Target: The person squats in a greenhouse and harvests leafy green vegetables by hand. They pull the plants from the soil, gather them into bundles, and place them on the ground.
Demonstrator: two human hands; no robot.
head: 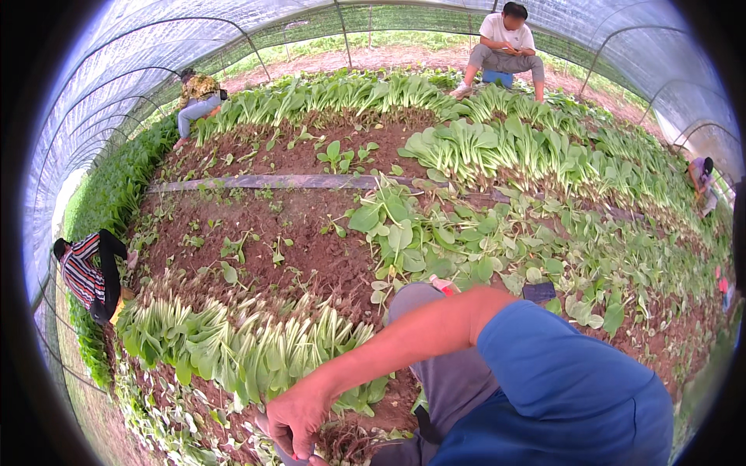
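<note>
My right hand point(300, 416) hangs low at the bottom left, its fingers bent downward and close together. A small red spot shows at its fingertips; what it belongs to is too small to tell. Just below, at the picture's lower edge, a bit of skin appears to be my left hand point(317, 461), nearly all cut off. Beside my right hand lies a row of pulled leafy greens point(245, 343), pale stalks and roots towards the middle soil. A clump of brown roots point(349, 444) is right of my hand. My bent knee point(414, 300) is in grey trousers.
Reddish soil point(303, 244) carries scattered leaves, crossed by a dark plastic strip point(280, 183). More pulled greens point(495, 148) lie beyond. Standing greens point(111, 186) grow at left. A bottle point(444, 285) is by my knee. Several people sit or crouch around under a hooped tunnel cover point(192, 35).
</note>
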